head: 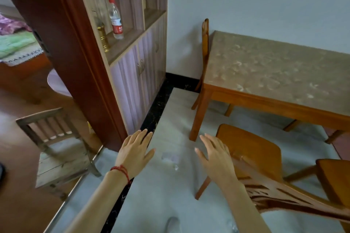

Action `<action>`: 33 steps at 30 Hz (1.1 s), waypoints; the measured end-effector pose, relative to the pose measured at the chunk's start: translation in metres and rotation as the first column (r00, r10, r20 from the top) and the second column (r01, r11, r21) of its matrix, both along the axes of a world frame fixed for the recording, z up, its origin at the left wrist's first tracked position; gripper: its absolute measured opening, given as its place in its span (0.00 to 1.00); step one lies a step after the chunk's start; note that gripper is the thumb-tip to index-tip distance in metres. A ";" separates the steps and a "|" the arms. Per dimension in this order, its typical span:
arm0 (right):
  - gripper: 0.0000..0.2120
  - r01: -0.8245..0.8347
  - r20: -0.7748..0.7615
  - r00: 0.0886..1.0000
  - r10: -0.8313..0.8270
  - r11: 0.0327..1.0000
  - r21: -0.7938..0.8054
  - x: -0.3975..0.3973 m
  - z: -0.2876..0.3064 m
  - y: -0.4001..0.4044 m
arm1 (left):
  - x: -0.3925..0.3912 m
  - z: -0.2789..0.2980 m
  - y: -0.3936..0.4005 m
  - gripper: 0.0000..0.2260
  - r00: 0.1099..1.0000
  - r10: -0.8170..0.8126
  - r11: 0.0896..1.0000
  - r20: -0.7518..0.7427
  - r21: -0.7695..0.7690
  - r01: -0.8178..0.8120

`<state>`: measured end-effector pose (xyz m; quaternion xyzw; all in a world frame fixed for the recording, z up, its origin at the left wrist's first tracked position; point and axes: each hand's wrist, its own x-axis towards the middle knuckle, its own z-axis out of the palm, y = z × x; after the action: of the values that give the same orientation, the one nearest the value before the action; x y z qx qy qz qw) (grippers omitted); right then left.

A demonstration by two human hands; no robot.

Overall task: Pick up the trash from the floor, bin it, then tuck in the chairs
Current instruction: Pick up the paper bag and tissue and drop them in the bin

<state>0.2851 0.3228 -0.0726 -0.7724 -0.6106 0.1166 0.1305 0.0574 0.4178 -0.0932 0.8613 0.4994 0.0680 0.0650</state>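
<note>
A crumpled pale piece of trash (170, 158) lies on the light floor tiles between my two hands, with a smaller scrap (176, 167) just beside it. My left hand (135, 152) hovers to its left, fingers spread, holding nothing; a red cord is around that wrist. My right hand (215, 154) hovers to its right, also spread and empty, above the edge of a wooden chair (261, 149) pulled out from the table (274, 66). Another chair (205, 43) stands tucked at the table's far left end against the wall.
A third orange chair seat (335, 178) shows at the right edge. A cabinet (136, 66) with a water bottle (115, 19) stands to the left, beside a dark red door frame (75, 62). A small grey wooden chair (56, 145) sits beyond the doorway.
</note>
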 end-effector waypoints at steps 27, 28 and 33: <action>0.43 0.212 -0.071 0.972 -0.225 0.965 -0.152 0.026 -0.102 0.209 | 0.057 -0.101 0.264 0.29 0.962 -0.263 0.934 -0.068 -0.266 0.237; 0.37 0.217 -0.075 0.969 -0.234 0.959 -0.184 0.027 -0.110 0.213 | 0.060 -0.108 0.270 0.29 0.958 -0.274 0.932 -0.081 -0.267 0.244; 0.28 0.294 -0.118 0.939 -0.324 0.931 -0.215 0.040 -0.163 0.230 | 0.080 -0.157 0.292 0.32 0.951 -0.297 0.908 -0.085 -0.334 0.253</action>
<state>0.3251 0.5523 -0.2351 -0.8569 -0.4551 0.2116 0.1173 0.1370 0.7103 -0.2502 0.9037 0.3803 -0.0814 0.1789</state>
